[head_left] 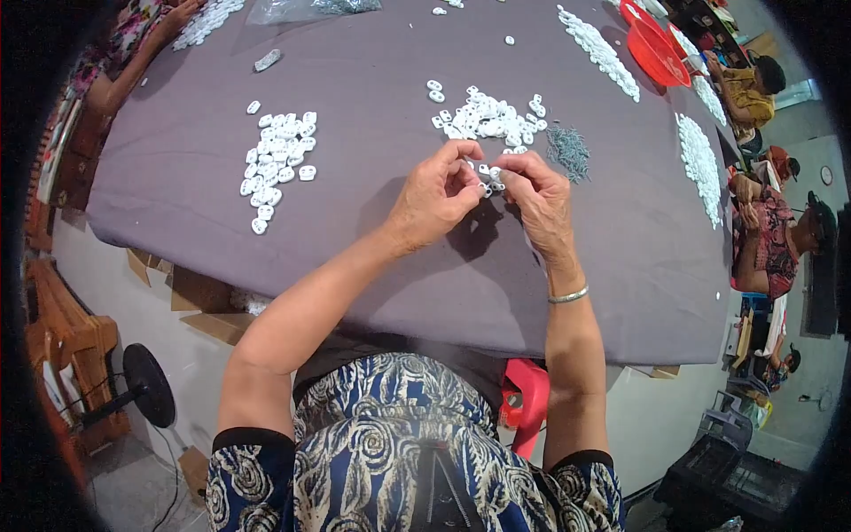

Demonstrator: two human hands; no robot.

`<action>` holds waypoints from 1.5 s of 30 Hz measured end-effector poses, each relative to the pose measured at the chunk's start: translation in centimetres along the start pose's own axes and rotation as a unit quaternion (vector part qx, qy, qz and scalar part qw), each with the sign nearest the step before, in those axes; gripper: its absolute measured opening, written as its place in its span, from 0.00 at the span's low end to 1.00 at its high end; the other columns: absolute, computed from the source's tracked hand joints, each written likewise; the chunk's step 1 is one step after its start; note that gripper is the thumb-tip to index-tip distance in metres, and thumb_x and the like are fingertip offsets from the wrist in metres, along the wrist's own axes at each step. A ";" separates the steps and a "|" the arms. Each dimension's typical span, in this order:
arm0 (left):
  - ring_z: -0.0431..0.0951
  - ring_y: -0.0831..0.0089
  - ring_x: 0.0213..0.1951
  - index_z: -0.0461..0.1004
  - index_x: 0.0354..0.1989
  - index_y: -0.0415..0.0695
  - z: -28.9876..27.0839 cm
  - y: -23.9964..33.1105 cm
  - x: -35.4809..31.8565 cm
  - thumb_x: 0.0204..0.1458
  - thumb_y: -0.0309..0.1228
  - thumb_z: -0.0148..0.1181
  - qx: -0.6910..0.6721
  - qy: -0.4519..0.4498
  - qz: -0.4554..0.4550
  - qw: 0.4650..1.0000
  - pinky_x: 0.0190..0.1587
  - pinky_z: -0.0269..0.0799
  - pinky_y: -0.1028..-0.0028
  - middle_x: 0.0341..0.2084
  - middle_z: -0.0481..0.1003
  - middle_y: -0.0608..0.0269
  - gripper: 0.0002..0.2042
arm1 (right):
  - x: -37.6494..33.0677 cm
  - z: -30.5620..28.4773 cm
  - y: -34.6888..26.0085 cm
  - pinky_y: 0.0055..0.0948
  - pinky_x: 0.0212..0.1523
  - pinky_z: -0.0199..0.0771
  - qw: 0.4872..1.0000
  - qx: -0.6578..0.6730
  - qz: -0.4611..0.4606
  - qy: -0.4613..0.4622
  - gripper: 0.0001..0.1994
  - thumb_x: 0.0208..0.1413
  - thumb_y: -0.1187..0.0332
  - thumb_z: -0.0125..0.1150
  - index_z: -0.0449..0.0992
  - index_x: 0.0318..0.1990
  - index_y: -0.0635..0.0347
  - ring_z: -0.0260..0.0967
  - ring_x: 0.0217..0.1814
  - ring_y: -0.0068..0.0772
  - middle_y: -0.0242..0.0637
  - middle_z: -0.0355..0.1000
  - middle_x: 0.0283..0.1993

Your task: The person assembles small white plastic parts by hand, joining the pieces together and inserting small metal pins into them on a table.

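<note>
Close together above the cloth, my left hand (pixel 436 193) and my right hand (pixel 544 199) meet fingertip to fingertip. Between them are small white plastic pieces with holes (pixel 485 169), pinched by the fingers of both hands. Which piece belongs to which hand is hard to make out, as the fingertips partly cover them. Just beyond my hands lies a loose heap of similar white pieces (pixel 487 117). A pile of small grey screws (pixel 569 152) sits to the right of that heap. Farther left is another group of white pieces (pixel 280 152).
A grey-purple cloth (pixel 372 97) covers the table. Long rows of white pieces (pixel 603 55) and a red basket (pixel 656 53) lie at the far right. At the far left lies a clear plastic bag (pixel 301 9). Other people (pixel 771 235) sit around the table.
</note>
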State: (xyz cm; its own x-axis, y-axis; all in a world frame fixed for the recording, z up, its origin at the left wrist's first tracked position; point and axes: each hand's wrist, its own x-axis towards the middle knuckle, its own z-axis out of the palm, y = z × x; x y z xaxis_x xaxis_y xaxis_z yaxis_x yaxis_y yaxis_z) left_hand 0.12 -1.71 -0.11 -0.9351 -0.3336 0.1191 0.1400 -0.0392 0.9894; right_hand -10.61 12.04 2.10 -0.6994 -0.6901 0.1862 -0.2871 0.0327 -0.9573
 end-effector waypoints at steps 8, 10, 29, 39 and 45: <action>0.66 0.88 0.30 0.66 0.48 0.42 0.1 0.2 0.0 0.51 0.20 0.58 0.007 0.000 -0.001 1.000 0.35 0.64 0.84 0.26 0.67 0.74 0.16 | -0.2 0.2 -0.2 0.16 0.28 0.59 1.000 0.001 0.005 -0.015 0.05 0.53 0.77 0.56 0.78 0.36 0.65 0.59 0.27 0.12 0.23 0.66 0.29; 0.66 0.88 0.31 0.66 0.48 0.42 0.1 0.2 0.0 0.51 0.20 0.57 0.009 0.003 -0.001 1.000 0.36 0.64 0.84 0.26 0.67 0.74 0.16 | -0.3 0.3 -0.1 0.16 0.28 0.59 1.000 0.005 0.010 -0.021 0.05 0.54 0.77 0.56 0.78 0.36 0.65 0.59 0.27 0.12 0.23 0.65 0.29; 0.70 0.87 0.26 0.64 0.49 0.39 -0.4 0.6 0.1 0.50 0.20 0.57 -0.060 0.021 -0.064 0.996 0.29 0.65 0.84 0.25 0.73 0.71 0.17 | -0.2 0.4 -1.0 0.23 0.24 0.68 0.971 -0.188 -0.134 -0.058 0.14 0.43 0.76 0.63 0.76 0.41 0.61 0.65 0.23 0.22 0.33 0.65 0.27; 0.70 0.86 0.26 0.64 0.51 0.40 -0.8 1.6 0.0 0.52 0.24 0.59 -0.091 -0.027 -0.088 0.992 0.29 0.66 0.84 0.25 0.72 0.72 0.17 | -0.5 0.5 -1.1 0.26 0.26 0.68 0.960 -0.210 -0.178 -0.051 0.13 0.41 0.76 0.63 0.77 0.39 0.60 0.66 0.24 0.27 0.34 0.67 0.28; 0.68 0.88 0.24 0.66 0.49 0.41 -0.4 0.9 -0.1 0.53 0.24 0.60 -0.098 0.007 -0.075 0.992 0.25 0.62 0.86 0.22 0.70 0.74 0.16 | -0.9 1.2 -0.9 0.26 0.27 0.71 0.955 -0.208 -0.207 -0.050 0.14 0.43 0.76 0.62 0.75 0.41 0.60 0.68 0.26 0.29 0.36 0.67 0.30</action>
State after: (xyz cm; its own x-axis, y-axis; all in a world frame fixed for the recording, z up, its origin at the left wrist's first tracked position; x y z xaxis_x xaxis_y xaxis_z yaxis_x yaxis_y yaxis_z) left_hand 0.50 -2.12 0.75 -0.9455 -0.3242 -0.0308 0.0615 -0.2706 0.9607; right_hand -9.00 11.75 2.50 -0.4097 -0.7704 0.4886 -0.7753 0.0118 -0.6315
